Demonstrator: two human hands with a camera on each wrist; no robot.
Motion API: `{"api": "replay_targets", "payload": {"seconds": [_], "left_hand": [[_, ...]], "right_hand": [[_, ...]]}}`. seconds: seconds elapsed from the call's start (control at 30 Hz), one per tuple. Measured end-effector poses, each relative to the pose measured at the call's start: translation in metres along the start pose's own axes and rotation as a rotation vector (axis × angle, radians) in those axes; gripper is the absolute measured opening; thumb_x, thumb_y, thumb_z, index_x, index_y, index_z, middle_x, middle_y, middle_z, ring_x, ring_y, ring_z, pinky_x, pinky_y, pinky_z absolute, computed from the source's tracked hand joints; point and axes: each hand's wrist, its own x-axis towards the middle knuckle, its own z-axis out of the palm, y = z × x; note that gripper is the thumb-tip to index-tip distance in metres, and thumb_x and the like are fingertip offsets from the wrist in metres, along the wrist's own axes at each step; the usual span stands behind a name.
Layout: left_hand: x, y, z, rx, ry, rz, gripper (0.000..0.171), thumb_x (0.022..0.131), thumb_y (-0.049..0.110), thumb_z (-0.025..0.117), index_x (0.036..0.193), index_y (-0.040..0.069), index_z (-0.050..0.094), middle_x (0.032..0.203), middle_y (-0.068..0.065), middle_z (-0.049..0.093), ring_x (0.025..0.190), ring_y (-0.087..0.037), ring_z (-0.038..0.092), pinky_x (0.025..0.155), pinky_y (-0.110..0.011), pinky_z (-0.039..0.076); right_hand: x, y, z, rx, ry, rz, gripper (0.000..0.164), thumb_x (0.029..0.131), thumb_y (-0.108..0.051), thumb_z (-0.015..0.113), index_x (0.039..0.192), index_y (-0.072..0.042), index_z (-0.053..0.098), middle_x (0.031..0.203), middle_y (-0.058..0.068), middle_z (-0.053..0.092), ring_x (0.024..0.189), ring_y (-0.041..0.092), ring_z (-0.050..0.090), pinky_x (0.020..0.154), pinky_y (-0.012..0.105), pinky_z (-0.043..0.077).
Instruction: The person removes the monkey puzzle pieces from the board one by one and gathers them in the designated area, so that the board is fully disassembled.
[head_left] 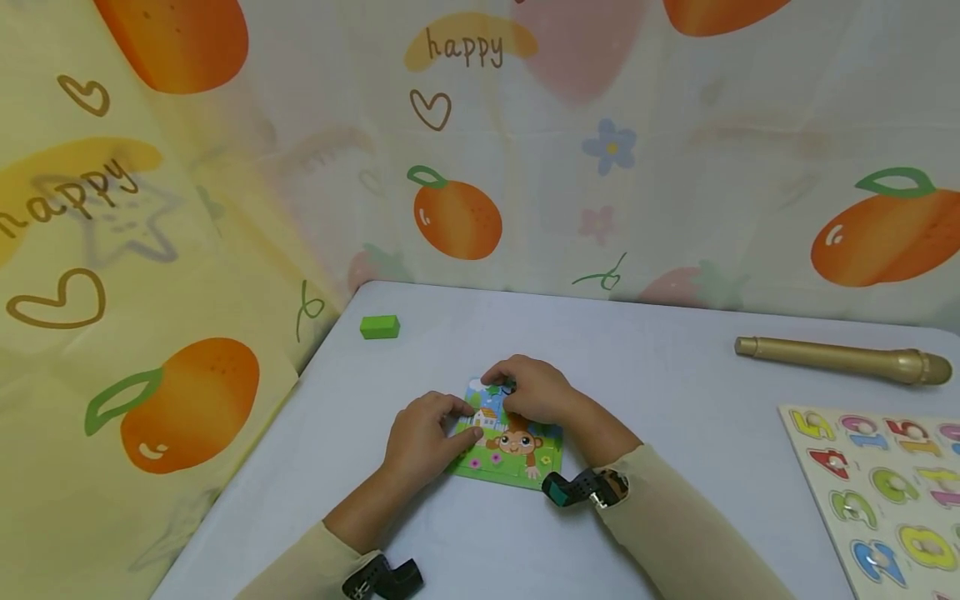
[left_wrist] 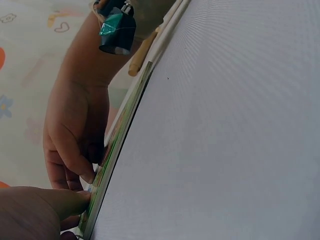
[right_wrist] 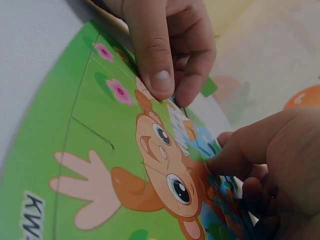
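Observation:
A jigsaw puzzle (head_left: 517, 471) with a monkey, a house and pink flowers lies flat on the white table. My left hand (head_left: 423, 433) rests on its left side, thumb and fingertip touching the picture. At the puzzle's upper edge my right hand (head_left: 540, 392) has its fingers bent and seems to pinch a small dark-blue puzzle piece (head_left: 510, 387); most of the piece is hidden. In the right wrist view, cut lines cross the monkey (right_wrist: 157, 170), and the right hand's thumb touches the picture near its head. The left wrist view shows the puzzle (left_wrist: 120, 140) almost edge-on.
A green block (head_left: 379, 327) lies near the table's back left corner. Toward the back right is a gold toy microphone (head_left: 840, 357). A number puzzle board (head_left: 817, 492) sits at the right. A fruit-printed curtain (head_left: 517, 167) hangs behind the table.

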Motion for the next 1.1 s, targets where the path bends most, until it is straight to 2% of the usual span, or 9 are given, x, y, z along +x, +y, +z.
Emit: {"api": "replay_targets", "payload": {"seconds": [0.23,0.43,0.6,0.8,1.1], "left_hand": [[0.0002,-0.0015,0.0011,0.008,-0.002,-0.008,0.022,0.087,0.031,0.090,0.103,0.020,0.080,0.098,0.006,0.069,0.079,-0.011,0.051,0.073,-0.034,0.042],[0.0004,-0.0015,0.0016,0.003,-0.007,-0.013,0.022,0.087,0.031,0.090,0.104,0.021,0.081,0.098,0.006,0.068,0.079,-0.011,0.050,0.071,-0.034,0.042],[0.0002,-0.0005,0.0007,0.010,-0.006,0.000,0.023,0.087,0.031,0.090,0.104,0.020,0.080,0.097,0.006,0.068,0.078,-0.012,0.050,0.072,-0.034,0.041],[0.0006,0.0000,-0.0001,0.009,-0.002,0.008,0.024,0.086,0.031,0.091,0.104,0.020,0.080,0.098,0.005,0.069,0.078,-0.012,0.050,0.072,-0.035,0.041],[0.0003,-0.0007,0.0004,0.013,0.000,0.012,0.024,0.086,0.031,0.091,0.104,0.019,0.080,0.098,0.005,0.069,0.078,-0.012,0.051,0.073,-0.035,0.041]], "right_hand": [[0.0002,-0.0003,0.0005,0.029,0.004,0.007,0.042,0.091,0.000,0.072,0.128,-0.020,0.075,0.128,0.000,0.068,0.113,0.021,0.061,0.098,0.045,0.051],[0.0023,0.0014,-0.0008,0.074,-0.004,-0.001,0.040,0.090,-0.003,0.076,0.124,-0.023,0.074,0.118,-0.001,0.067,0.105,0.022,0.060,0.091,0.043,0.053],[0.0028,0.0019,-0.0031,0.120,-0.009,-0.005,0.031,0.094,-0.013,0.080,0.122,-0.024,0.073,0.114,-0.003,0.068,0.103,0.020,0.062,0.088,0.040,0.053],[0.0027,0.0010,-0.0024,0.147,0.008,0.003,0.019,0.100,-0.018,0.076,0.118,-0.022,0.072,0.105,-0.003,0.068,0.092,0.018,0.062,0.077,0.035,0.051],[0.0028,-0.0003,0.0015,0.201,0.056,0.062,0.022,0.101,-0.019,0.074,0.122,-0.020,0.076,0.101,-0.002,0.067,0.089,0.018,0.061,0.076,0.032,0.051]]}}
